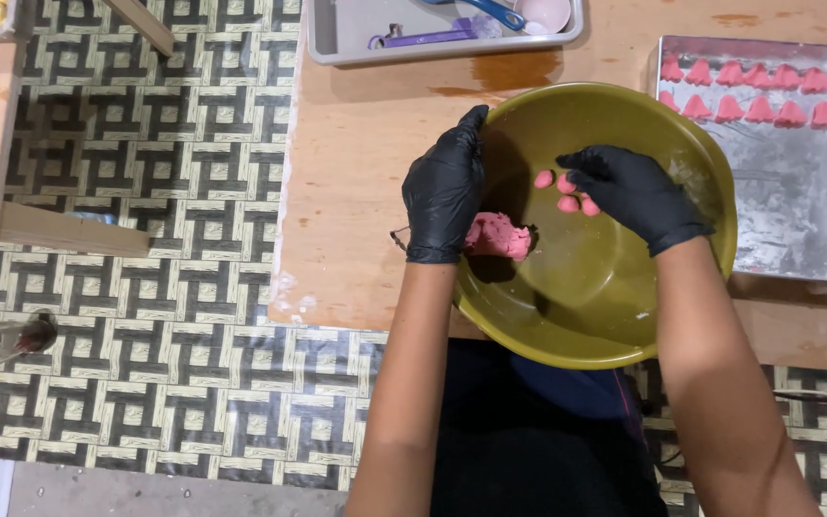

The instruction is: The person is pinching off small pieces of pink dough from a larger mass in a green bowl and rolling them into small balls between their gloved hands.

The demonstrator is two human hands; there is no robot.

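A lump of pink dough (500,236) lies inside the olive-green bowl (614,316), against its left wall, with three small dough balls (567,191) near the bowl's middle. The gloved left hand (445,189) is clamped on the bowl's left rim; the gloved right hand (636,194) reaches into the bowl, fingers curled and touching the balls. Right of the bowl, a metal tray (796,211) holds rows of shaped pink pieces (748,91).

Gloved hands at a bowl of pink dough

The left hand (445,189), in a black glove, grips the rim of the olive-green bowl (614,316) above a pink dough lump (500,236). The right hand (632,191) rests inside beside small dough balls (567,191). A metal tray (796,211) holds pink shaped pieces (748,91).
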